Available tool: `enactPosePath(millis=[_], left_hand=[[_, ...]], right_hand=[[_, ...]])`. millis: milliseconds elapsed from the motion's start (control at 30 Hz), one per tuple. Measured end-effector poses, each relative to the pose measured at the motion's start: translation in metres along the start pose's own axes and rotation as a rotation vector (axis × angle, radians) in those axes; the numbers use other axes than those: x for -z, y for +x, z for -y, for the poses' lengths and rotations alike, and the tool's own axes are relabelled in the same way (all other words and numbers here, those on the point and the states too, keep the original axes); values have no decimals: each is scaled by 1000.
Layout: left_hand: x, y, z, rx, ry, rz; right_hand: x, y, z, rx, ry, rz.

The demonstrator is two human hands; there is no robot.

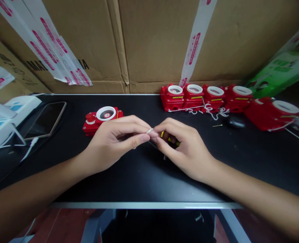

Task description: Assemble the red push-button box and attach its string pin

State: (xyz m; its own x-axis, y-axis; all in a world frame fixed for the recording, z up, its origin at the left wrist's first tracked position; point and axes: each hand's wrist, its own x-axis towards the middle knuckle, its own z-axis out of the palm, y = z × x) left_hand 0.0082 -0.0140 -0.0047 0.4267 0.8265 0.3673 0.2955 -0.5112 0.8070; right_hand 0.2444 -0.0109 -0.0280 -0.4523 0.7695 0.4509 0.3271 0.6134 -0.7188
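Over the middle of the black table, my left hand (119,136) and my right hand (183,143) meet fingertip to fingertip. Both are closed in a pinch on a short bit of white string (150,130); most of it is hidden by the fingers. Under my right hand, yellow and dark parts of a tool handle (162,134) show between the fingers; whether it is held or lies on the table I cannot tell. Just behind my left hand sits a red box-shaped device (90,127) with a white ring and a red knob, partly covered by the hand.
Several similar red devices (173,101) stand in a row at the back right, with white strings (210,108) on them. A black mouse-like object (236,122) lies nearby. At left are a phone (47,119) and a white power strip (2,125). Cardboard boxes (152,44) wall the back.
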Motion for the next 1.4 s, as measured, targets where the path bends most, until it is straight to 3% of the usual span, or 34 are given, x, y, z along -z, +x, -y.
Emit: enactPosePath(millis=[133, 333, 533, 800, 933, 1067, 1233, 1400], left_hand=[[-1, 0, -2, 34, -12, -9], [-2, 0, 5, 88, 48, 108], [-4, 0, 5, 96, 125, 200], [-4, -2, 7, 128, 81, 242], [-3, -2, 7, 154, 56, 201], [-5, -2, 5, 241, -46, 163], [-7, -1, 1, 306, -157, 94], [-7, -2, 3, 329, -173, 115]], right_hand=[[4, 0, 1, 71, 51, -97], [5, 1, 3, 267, -69, -48], [6, 2, -5, 339, -204, -25], [3, 4, -6, 270, -215, -8], [1, 5, -6, 211, -170, -56], [4, 3, -5, 138, -98, -20], [10, 0, -2, 215, -56, 92], [10, 2, -8, 297, -168, 94]])
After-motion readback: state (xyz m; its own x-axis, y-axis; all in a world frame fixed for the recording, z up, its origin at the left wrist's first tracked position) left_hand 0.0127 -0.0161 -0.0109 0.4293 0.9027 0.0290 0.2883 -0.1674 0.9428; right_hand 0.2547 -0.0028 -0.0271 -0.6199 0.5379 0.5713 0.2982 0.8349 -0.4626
